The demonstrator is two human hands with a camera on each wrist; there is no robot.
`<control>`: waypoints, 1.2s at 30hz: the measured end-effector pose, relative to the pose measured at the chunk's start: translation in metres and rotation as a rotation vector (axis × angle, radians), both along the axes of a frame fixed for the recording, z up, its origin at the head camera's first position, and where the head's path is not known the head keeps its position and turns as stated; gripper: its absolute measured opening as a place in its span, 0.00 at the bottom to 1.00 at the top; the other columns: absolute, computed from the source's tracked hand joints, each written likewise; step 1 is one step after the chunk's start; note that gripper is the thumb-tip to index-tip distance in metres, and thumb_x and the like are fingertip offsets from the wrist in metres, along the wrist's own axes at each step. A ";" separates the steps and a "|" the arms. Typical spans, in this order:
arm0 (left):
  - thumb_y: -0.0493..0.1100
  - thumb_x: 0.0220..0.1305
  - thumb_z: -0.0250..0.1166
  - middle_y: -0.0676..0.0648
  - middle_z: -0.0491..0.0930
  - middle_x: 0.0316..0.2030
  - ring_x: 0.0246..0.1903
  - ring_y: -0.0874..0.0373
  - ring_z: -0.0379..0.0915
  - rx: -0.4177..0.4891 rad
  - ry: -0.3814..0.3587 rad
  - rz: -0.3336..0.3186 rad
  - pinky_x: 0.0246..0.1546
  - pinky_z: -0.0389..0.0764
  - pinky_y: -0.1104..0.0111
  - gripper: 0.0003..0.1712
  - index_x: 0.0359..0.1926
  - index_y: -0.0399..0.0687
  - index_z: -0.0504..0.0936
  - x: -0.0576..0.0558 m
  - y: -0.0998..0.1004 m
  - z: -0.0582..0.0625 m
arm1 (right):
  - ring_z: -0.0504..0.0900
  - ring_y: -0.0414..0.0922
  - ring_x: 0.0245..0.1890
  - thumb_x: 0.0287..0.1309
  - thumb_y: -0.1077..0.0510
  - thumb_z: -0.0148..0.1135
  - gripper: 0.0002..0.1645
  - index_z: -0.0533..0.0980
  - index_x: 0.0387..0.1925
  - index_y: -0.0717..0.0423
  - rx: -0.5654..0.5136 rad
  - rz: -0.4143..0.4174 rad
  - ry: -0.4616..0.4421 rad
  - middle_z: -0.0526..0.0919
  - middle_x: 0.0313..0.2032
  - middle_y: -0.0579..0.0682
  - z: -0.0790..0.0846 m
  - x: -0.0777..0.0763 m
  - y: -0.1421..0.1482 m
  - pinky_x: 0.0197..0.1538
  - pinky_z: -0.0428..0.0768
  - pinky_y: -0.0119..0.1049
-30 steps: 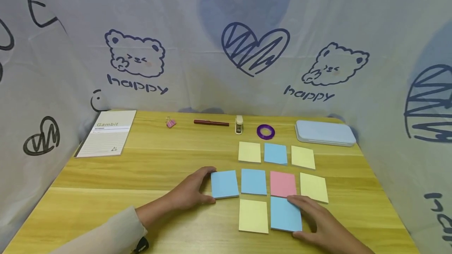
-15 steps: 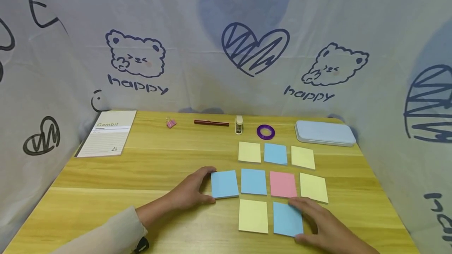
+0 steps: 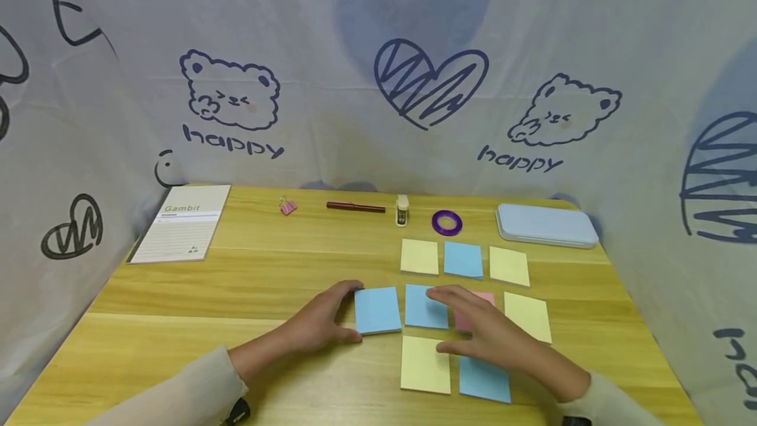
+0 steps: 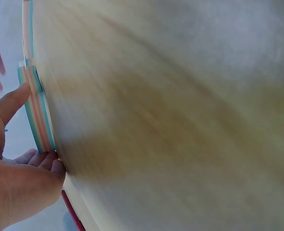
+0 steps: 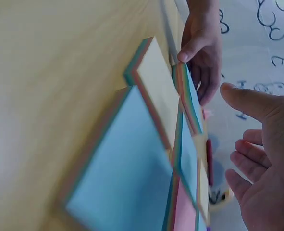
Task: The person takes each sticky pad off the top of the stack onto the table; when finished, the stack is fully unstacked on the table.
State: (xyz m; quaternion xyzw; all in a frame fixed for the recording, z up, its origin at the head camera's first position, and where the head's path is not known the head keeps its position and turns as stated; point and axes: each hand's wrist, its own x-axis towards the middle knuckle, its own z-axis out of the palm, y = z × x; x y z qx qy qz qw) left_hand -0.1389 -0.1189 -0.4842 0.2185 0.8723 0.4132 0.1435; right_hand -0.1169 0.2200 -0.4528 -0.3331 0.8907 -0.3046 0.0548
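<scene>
My left hand (image 3: 317, 322) holds the leftmost blue sticky note pad (image 3: 378, 311) between thumb and fingers; the left wrist view shows the pad's striped edge (image 4: 38, 113) in that grip. My right hand (image 3: 493, 331) hovers with fingers spread and nothing held. Below it lie a second blue pad (image 3: 421, 314), a pink pad (image 3: 464, 322) partly hidden by the hand, a yellow pad (image 3: 424, 373) and the front blue pad (image 3: 483, 385). In the right wrist view the right hand (image 5: 269, 149) is raised apart from the pads.
Behind lie two yellow pads with a blue pad (image 3: 463, 260) between them, and another yellow pad (image 3: 530, 317) at right. Along the back stand a notebook (image 3: 183, 225), binder clip (image 3: 287, 206), pen (image 3: 355, 207), small white bottle (image 3: 402, 211), purple tape roll (image 3: 447, 223) and pale blue case (image 3: 547, 225).
My right hand shifted the front blue pad slightly right and toward me, let go, then rose and moved left over the middle pads. The left hand has stayed on its pad.
</scene>
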 end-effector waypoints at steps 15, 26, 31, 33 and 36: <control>0.43 0.56 0.80 0.37 0.69 0.70 0.72 0.40 0.62 0.000 0.007 -0.026 0.73 0.64 0.45 0.50 0.74 0.35 0.63 -0.001 0.000 0.001 | 0.62 0.52 0.76 0.51 0.42 0.81 0.58 0.62 0.77 0.55 0.040 0.083 -0.137 0.64 0.76 0.51 -0.022 -0.044 -0.066 0.75 0.65 0.51; 0.44 0.57 0.80 0.38 0.69 0.70 0.72 0.41 0.62 -0.008 0.011 -0.024 0.72 0.64 0.45 0.50 0.73 0.37 0.63 -0.002 -0.001 0.000 | 0.68 0.54 0.72 0.55 0.45 0.79 0.53 0.65 0.75 0.57 0.066 0.094 -0.123 0.68 0.73 0.54 -0.028 -0.045 -0.071 0.72 0.70 0.52; 0.44 0.56 0.80 0.38 0.69 0.70 0.72 0.41 0.62 -0.010 0.010 -0.019 0.72 0.64 0.45 0.50 0.73 0.37 0.63 -0.001 -0.001 0.001 | 0.71 0.50 0.70 0.56 0.46 0.79 0.50 0.67 0.74 0.56 0.049 0.101 -0.107 0.71 0.71 0.51 -0.028 -0.046 -0.072 0.71 0.72 0.49; 0.44 0.56 0.81 0.38 0.69 0.70 0.72 0.41 0.62 -0.007 0.004 -0.017 0.72 0.64 0.45 0.50 0.73 0.37 0.63 -0.001 -0.001 0.001 | 0.73 0.49 0.68 0.56 0.47 0.79 0.49 0.67 0.73 0.57 0.036 0.109 -0.096 0.71 0.69 0.50 -0.028 -0.046 -0.072 0.70 0.74 0.48; 0.44 0.55 0.81 0.38 0.69 0.70 0.72 0.41 0.63 -0.008 0.001 -0.017 0.72 0.65 0.45 0.51 0.73 0.37 0.63 -0.001 -0.001 0.000 | 0.74 0.48 0.66 0.56 0.48 0.79 0.47 0.69 0.72 0.58 0.016 0.123 -0.073 0.72 0.68 0.49 -0.028 -0.046 -0.072 0.68 0.76 0.47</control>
